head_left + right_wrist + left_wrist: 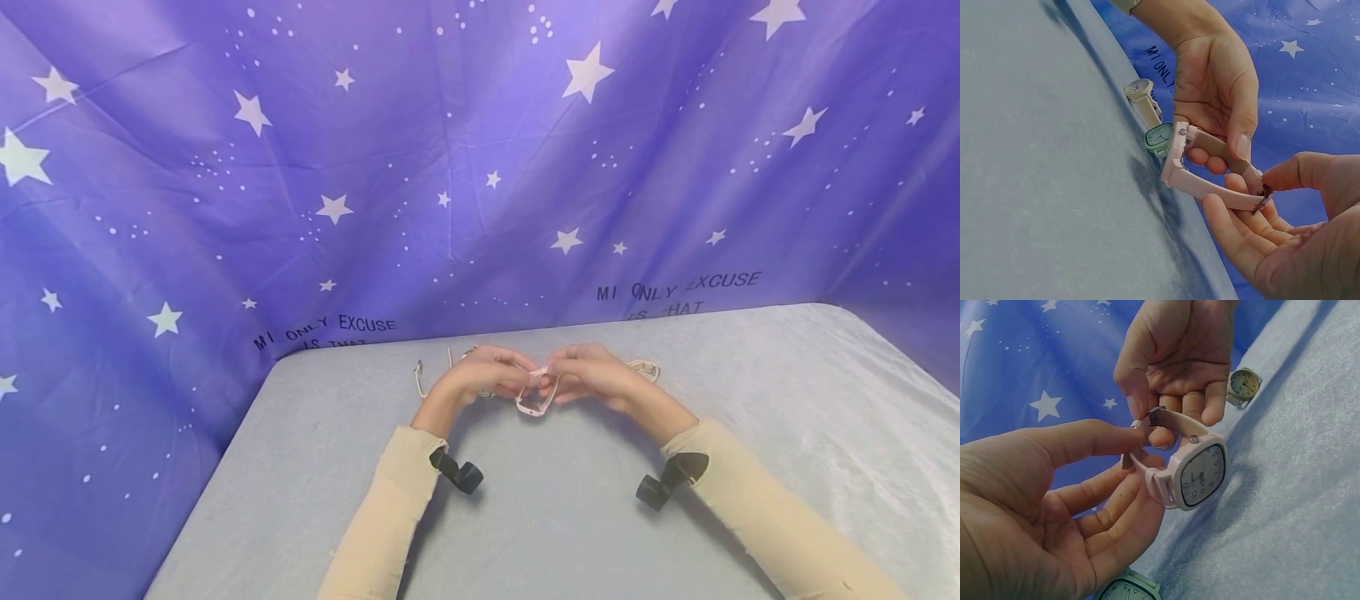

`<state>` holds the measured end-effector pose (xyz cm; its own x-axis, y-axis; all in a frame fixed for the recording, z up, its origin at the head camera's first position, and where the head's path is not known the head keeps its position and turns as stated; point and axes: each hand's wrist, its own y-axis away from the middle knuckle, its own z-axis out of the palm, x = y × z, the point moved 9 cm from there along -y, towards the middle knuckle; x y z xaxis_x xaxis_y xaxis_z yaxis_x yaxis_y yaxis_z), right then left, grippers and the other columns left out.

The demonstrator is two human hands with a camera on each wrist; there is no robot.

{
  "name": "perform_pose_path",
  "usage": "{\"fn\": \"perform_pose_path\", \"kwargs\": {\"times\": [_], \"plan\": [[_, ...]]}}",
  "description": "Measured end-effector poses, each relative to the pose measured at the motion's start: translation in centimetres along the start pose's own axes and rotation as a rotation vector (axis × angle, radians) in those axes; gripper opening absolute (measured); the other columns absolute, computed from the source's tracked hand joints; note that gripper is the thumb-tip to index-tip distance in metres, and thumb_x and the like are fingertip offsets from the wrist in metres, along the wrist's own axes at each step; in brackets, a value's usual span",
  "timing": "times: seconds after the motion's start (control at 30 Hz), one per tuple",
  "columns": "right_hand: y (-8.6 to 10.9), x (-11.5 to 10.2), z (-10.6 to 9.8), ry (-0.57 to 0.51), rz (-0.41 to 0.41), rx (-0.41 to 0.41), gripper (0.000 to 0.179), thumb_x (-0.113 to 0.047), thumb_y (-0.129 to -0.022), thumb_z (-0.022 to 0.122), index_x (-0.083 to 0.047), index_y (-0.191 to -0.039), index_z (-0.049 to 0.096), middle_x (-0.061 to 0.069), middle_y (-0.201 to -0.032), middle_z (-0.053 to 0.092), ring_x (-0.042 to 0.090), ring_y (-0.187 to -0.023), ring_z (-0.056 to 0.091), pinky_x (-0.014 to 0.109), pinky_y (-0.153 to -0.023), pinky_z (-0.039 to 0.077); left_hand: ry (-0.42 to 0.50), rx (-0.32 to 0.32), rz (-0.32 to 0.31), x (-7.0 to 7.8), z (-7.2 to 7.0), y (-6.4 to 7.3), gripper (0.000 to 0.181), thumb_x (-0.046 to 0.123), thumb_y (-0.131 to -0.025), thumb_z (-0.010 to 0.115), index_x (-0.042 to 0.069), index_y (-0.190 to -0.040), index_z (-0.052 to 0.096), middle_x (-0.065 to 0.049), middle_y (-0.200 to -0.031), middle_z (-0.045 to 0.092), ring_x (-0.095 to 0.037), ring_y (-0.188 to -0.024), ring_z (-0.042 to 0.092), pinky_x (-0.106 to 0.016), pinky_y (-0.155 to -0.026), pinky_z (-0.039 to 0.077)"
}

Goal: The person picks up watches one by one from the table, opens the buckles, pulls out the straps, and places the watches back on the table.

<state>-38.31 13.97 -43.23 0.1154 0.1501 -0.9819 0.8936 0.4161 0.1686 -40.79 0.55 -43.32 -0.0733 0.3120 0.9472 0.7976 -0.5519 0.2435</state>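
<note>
Between both hands hangs a pink wristwatch (1202,477) with a squarish dial, its strap forming a loop with the buckle (1264,197) at the top. My left hand (487,372) pinches one part of the strap between thumb and fingers. With thumb and fingertips, my right hand (594,372) grips the strap at the buckle. The case dangles just above the table, dial facing away from the strap loop. In the right wrist view the left hand (1216,87) is seen beyond the watch. Whether the strap end is through the buckle cannot be made out.
A green watch (1159,137) and a cream watch (1140,89) lie behind my left hand. Another pale watch (647,369) lies beyond the right hand. A grey cloth covers the table (540,517); a purple star-patterned curtain (480,167) hangs behind it.
</note>
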Motion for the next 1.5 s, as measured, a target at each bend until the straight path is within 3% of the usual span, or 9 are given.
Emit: {"fn": "perform_pose_path", "kwargs": {"times": [0.23, 0.67, 1.23, 1.5], "plan": [[-0.03, -0.10, 0.03, -0.004, -0.008, 0.000, 0.025, -0.009, -0.100, 0.053, 0.009, -0.116, 0.058, 0.005, -0.095, 0.075, 0.017, -0.091, 0.073, 0.040, -0.091, 0.062, 0.025, -0.001, -0.010, 0.01, -0.06, 0.00, 0.030, 0.008, -0.088, 0.073, -0.004, -0.117, 0.071, -0.002, -0.089, 0.075, -0.014, -0.086, 0.072, -0.035, -0.091, 0.062], [-0.07, -0.19, -0.21, -0.076, 0.013, -0.030, 0.029, -0.009, -0.103, 0.051, 0.012, -0.123, 0.053, 0.007, -0.100, 0.075, 0.017, -0.095, 0.074, 0.041, -0.096, 0.060, 0.024, -0.007, 0.001, 0.49, -0.30, 0.13, 0.031, 0.007, -0.089, 0.073, -0.004, -0.118, 0.070, -0.009, -0.098, 0.077, -0.015, -0.087, 0.073, -0.036, -0.092, 0.062], [0.09, -0.65, -0.17, -0.063, 0.004, -0.008, 0.028, -0.006, -0.101, 0.053, 0.014, -0.121, 0.055, 0.007, -0.096, 0.075, 0.017, -0.092, 0.074, 0.043, -0.096, 0.060, 0.031, 0.004, 0.000, 0.45, -0.42, 0.04, 0.032, 0.007, -0.089, 0.073, -0.005, -0.118, 0.070, -0.006, -0.093, 0.076, -0.014, -0.084, 0.072, -0.036, -0.091, 0.062], [0.09, -0.50, -0.15, -0.088, 0.014, -0.029, 0.028, -0.007, -0.101, 0.053, 0.013, -0.121, 0.054, 0.008, -0.099, 0.075, 0.019, -0.095, 0.074, 0.043, -0.097, 0.059, 0.040, -0.004, 0.008, 0.58, -0.43, 0.19, 0.033, 0.006, -0.090, 0.072, -0.005, -0.120, 0.069, -0.010, -0.101, 0.077, -0.017, -0.088, 0.073, -0.037, -0.092, 0.062]]}}
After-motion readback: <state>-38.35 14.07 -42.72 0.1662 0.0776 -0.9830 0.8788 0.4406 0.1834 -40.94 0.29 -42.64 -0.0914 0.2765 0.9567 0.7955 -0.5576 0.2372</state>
